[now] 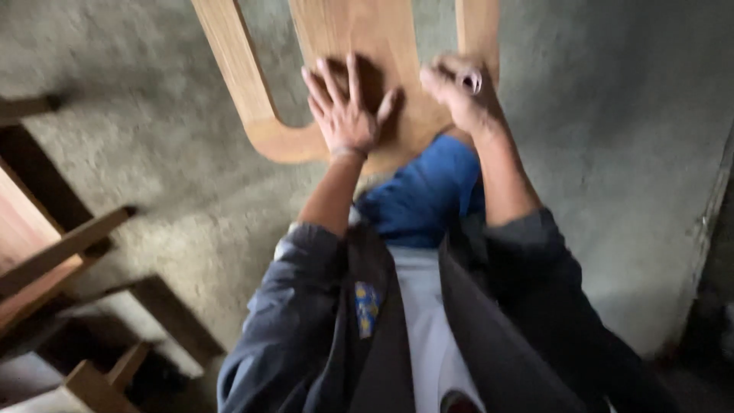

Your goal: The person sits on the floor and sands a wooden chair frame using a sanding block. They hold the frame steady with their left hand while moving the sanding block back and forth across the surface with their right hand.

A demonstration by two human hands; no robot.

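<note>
Pressing flat, the left hand (345,107) spreads on the wooden panel (359,46); right hand (457,90) clenched.

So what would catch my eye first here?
Probably the two hands at top centre: the left hand lies flat with fingers spread on a curved wooden board, and the right hand is curled beside it, holding something small that is too blurred to name. Below them is a blue knee, and wooden frames stand at the left.
</note>
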